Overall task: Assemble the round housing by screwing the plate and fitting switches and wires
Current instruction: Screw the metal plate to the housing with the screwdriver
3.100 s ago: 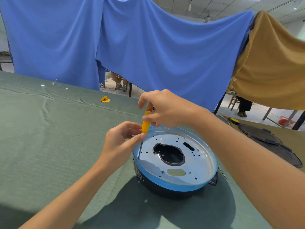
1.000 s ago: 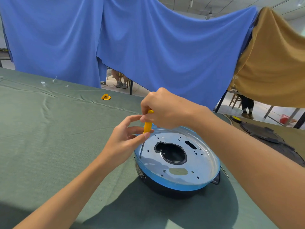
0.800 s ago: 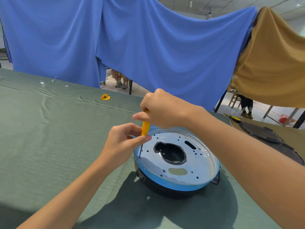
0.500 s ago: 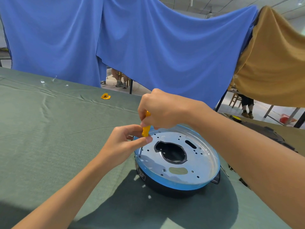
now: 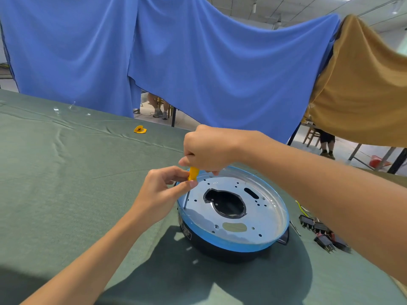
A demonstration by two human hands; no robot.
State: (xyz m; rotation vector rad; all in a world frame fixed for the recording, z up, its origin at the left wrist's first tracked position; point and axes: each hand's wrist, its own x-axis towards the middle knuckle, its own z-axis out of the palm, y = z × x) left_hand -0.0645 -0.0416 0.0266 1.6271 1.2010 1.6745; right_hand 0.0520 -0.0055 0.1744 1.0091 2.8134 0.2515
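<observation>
Clamping the screwdriver [image 5: 193, 174] handle, right hand [image 5: 209, 150] fingers on top, left hand [image 5: 160, 191] fingers pinching just beneath, tip on plate [image 5: 261, 219].

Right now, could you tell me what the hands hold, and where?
Both hold the yellow-handled screwdriver: the right hand grips the handle's top, the left hand pinches its lower end.

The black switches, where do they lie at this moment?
In the head view, the black switches lie in a small group on the green cloth, at the right side of the round housing, a little apart from it.
</observation>
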